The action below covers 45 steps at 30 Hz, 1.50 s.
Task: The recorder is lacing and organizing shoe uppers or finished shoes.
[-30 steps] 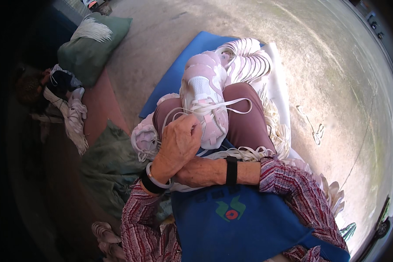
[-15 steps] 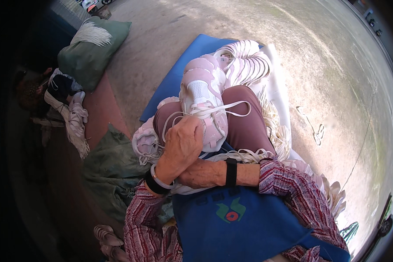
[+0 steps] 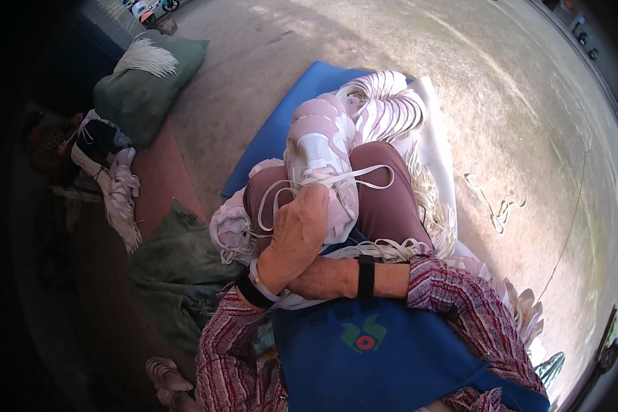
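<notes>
This looked like an open-air shoe workshop. Bare, partly sunlit ground (image 3: 529, 103) spread around the blue mat (image 3: 271, 130), and part of a scooter (image 3: 144, 12) showed far beyond it to the left. Stacked shoe uppers (image 3: 391, 113) lay at the mat's right edge, pale laces (image 3: 429, 206) nearer on that side. Left of the mat sat a green sack (image 3: 137, 99) topped with more laces; farther left, a dimly seen person (image 3: 95, 144) had pink-white uppers (image 3: 123, 177) alongside.
</notes>
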Motion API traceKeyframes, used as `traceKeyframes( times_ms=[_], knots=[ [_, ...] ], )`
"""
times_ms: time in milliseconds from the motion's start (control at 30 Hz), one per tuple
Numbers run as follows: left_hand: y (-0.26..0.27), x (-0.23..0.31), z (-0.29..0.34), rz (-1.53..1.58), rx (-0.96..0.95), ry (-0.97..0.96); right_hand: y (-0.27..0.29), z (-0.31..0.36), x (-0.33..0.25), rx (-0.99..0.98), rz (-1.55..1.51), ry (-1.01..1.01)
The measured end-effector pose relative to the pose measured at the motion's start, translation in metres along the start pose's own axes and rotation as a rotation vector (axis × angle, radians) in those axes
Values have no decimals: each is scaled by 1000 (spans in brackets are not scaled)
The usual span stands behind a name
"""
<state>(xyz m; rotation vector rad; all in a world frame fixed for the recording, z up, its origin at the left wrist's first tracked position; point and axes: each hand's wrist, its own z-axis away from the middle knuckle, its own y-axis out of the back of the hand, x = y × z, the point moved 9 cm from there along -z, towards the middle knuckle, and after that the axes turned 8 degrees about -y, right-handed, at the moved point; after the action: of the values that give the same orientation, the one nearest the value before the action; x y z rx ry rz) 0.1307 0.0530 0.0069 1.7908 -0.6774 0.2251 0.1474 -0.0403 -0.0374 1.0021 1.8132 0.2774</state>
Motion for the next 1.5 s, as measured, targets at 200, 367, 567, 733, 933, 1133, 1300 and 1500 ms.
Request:
traceKeyframes(
  times_ms=[200, 367, 567, 733, 933, 1133, 1300, 1500],
  knots=[
    [37, 6, 3, -8, 184, 49, 28, 3, -16, -384, 29, -168],
    [12, -16, 45, -6, -193, 228, 133, 15, 18, 22, -67, -375],
    [1, -5, 40, -127, -180, 164, 166, 28, 62, 281, 284, -587],
    [1, -16, 61, 58, -84, 226, 140, 16, 53, 258, 311, -480],
    [-12, -23, 69, 438, -156, 552, 122, 2, 46, 186, 365, -417],
    [-45, -49, 78, 778, 22, 724, 122, -1, 54, 165, 399, -381],
    [-36, -52, 83, 776, 64, 679, 133, 4, 45, 126, 376, -450],
    [-3, -29, 59, 167, 67, 294, 128, 11, 53, 151, 400, -402]
  ],
)
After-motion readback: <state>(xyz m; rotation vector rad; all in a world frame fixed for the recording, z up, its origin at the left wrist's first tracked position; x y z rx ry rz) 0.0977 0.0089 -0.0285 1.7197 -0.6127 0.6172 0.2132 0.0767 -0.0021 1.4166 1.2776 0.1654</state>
